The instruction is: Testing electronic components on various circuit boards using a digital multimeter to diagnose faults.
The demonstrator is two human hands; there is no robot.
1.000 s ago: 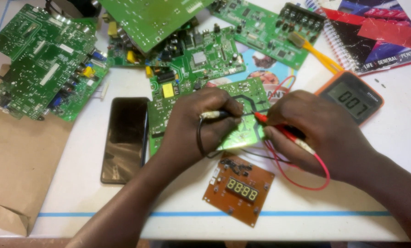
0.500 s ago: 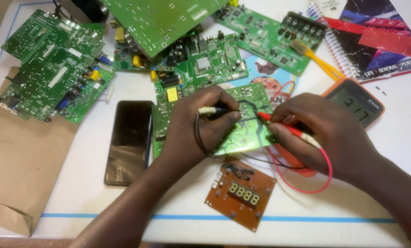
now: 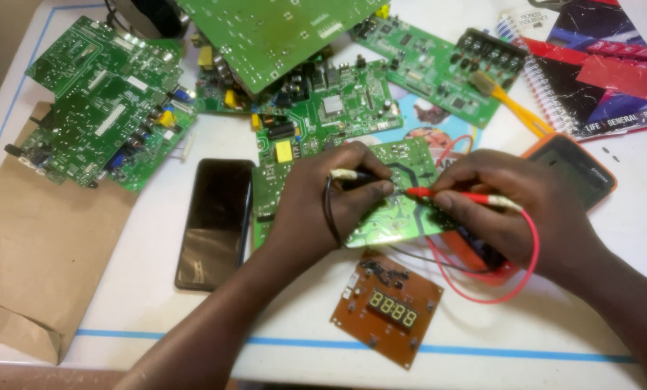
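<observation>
Probes meet over a green board (image 3: 399, 195) near the middle of the white tabletop (image 3: 150, 318): the red probe (image 3: 453, 195) lies almost level, its long axis running left to right with the tip pointing left, while the black probe (image 3: 356, 175) points right toward it, so the two tips nearly meet just above the board. The left hand (image 3: 330, 198) has its fingers curled tight round the black probe, whose black lead loops down beside the wrist; the right hand (image 3: 515, 206) pinches the red probe between closed fingers, and its red lead (image 3: 525, 267) sweeps round in a curve below the hand. Both hands cover much of the board, and where each tip touches cannot be made out. An orange-cased meter (image 3: 576, 173) lies just right of the right hand, partly hidden by it, its screen too dim to read. At the top right a spiral notebook (image 3: 591, 65) with a red, black and blue cover is cut off by the frame. A brown paper bag (image 3: 34, 238) lies flat at the left edge. A black phone (image 3: 215, 217), screen dark, lies upright left of the board. Below the hands sits a small brown board (image 3: 388, 307) with a four-digit display. More green boards (image 3: 99, 101) crowd the top, overlapping.
</observation>
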